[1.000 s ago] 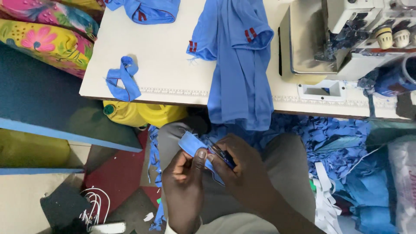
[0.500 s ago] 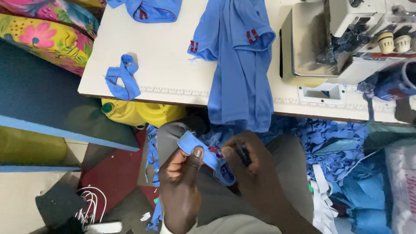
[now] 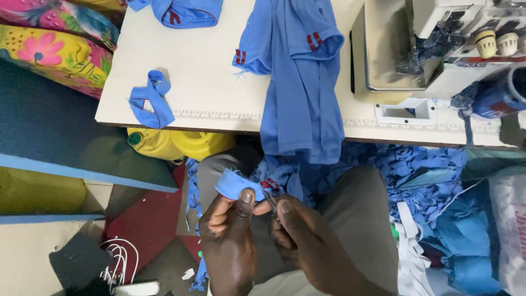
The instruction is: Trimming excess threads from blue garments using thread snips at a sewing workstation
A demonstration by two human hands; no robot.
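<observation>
My left hand (image 3: 230, 235) pinches a small blue fabric piece (image 3: 235, 185) over my lap, thumb on top of it. My right hand (image 3: 298, 233) grips small metal scissors (image 3: 269, 198) whose tip meets the edge of that piece. A blue garment with red trim (image 3: 298, 82) hangs over the front edge of the white sewing table (image 3: 213, 82), just above my hands. A folded blue strip (image 3: 150, 98) lies near the table's left corner.
A sewing machine (image 3: 433, 44) stands at the table's right end. Another blue garment (image 3: 183, 11) lies at the far edge. A yellow jug (image 3: 170, 143) sits under the table. Blue scraps (image 3: 427, 175) pile up to my right, floral cloth (image 3: 55, 38) to the left.
My hands have drawn closer together and the blue piece is now bunched shorter between them. The scissors have shifted left onto its edge.
</observation>
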